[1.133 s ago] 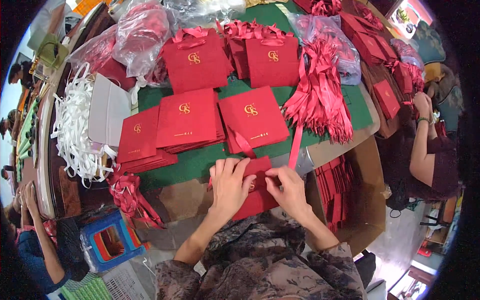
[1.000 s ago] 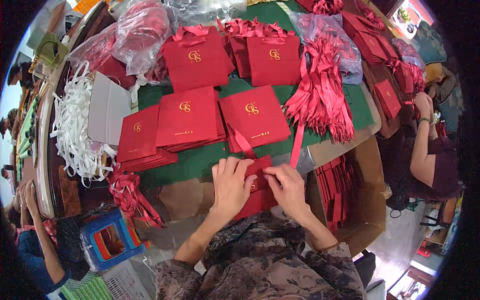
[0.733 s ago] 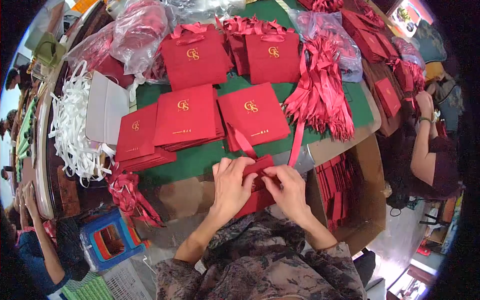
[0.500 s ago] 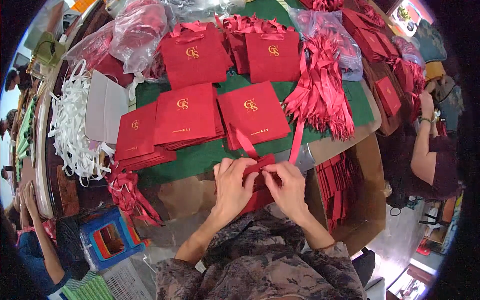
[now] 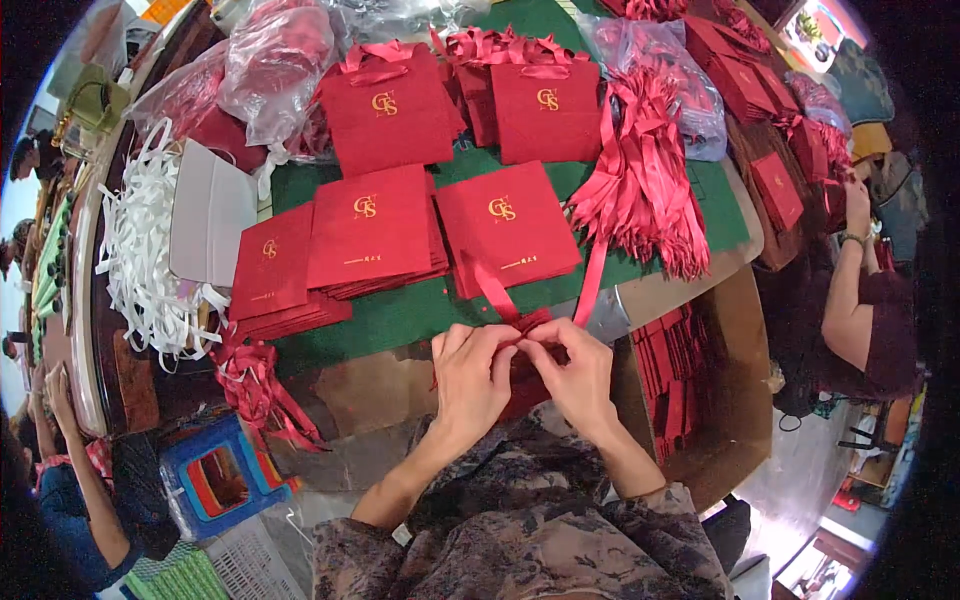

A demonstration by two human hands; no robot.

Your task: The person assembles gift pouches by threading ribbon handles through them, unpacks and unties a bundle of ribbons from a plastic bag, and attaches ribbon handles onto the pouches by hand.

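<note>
Between both hands is a red paper gift bag [image 5: 522,398], its lower part showing below my fingers at the front of the table. A red ribbon [image 5: 592,285] rises from it in two strands beyond my fingertips. My left hand [image 5: 470,375] pinches the bag's upper edge on the left. My right hand [image 5: 570,375] pinches the same edge from the right, thumbs close together. What exactly lies between the fingertips is hidden. Just beyond, a stack of flat red bags [image 5: 510,235] with gold print lies on the green mat [image 5: 400,335].
More flat red bag stacks [image 5: 370,225] lie to the left. Red bags with ribbon handles [image 5: 390,115] stand behind. A heap of red ribbons [image 5: 645,180] is at right, white ribbons [image 5: 150,250] at left. A cardboard box [image 5: 735,400] holds red bags. Another person's arm [image 5: 850,290] is at far right.
My fingertips have drawn closer together over the bag's edge, and the red piece between them shows less. At far right, the other person's hand has shifted slightly.
</note>
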